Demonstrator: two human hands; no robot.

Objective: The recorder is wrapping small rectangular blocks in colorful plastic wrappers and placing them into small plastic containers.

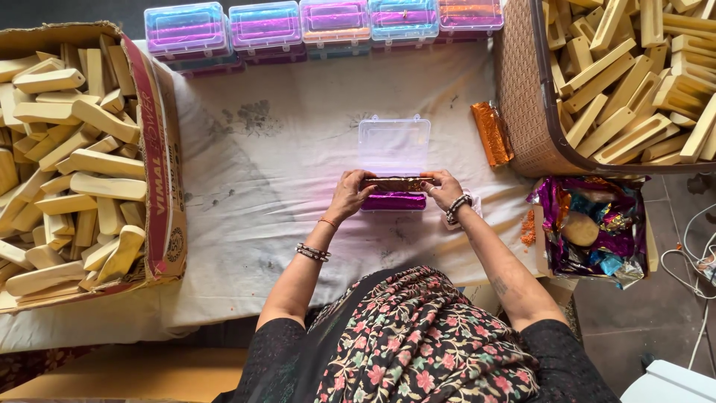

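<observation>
A small clear plastic box point(394, 144) lies with its lid flipped back on the white cloth point(261, 164). Inside its base sits a magenta foil-wrapped bar point(394, 201). Over it I hold a gold-brown wrapped bar point(397, 183) by its two ends. My left hand point(350, 192) pinches the left end and my right hand point(445, 189) pinches the right end. Both wrists carry bracelets.
A cardboard box point(160, 164) of pale yellow bars stands at left. A woven brown basket point(526, 97) of the same bars is at right, an orange wrapped bar point(492, 133) beside it. Closed filled boxes point(265, 30) line the far edge. Loose coloured foil wrappers point(597, 224) lie at right.
</observation>
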